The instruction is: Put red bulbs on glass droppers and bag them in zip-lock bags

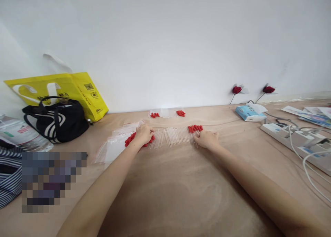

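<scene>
A row of thin clear tubes (pixel 172 136) lies on the wooden table. My left hand (pixel 144 134) rests over the pile of red caps (pixel 130 138) at the row's left end; its fingers are bent, and whether they hold a cap is too small to tell. At the right end, my right hand (pixel 206 138) touches the tubes just below several red caps (pixel 195 128), fingers curled; what they grip is unclear. Clear zip bags (pixel 113 147) lie fanned out left of my left hand. Behind the row, another clear bag (pixel 167 112) lies flat with red pieces at both ends.
On the left stand a yellow bag (pixel 88 95), a black bag (pixel 64 121) and a large plastic bottle (pixel 24 133). To the right are a blue tissue pack (pixel 250 113), a white power strip (pixel 271 129) with cables, and papers (pixel 314 115). Two red flowers (pixel 237 89) lean at the wall.
</scene>
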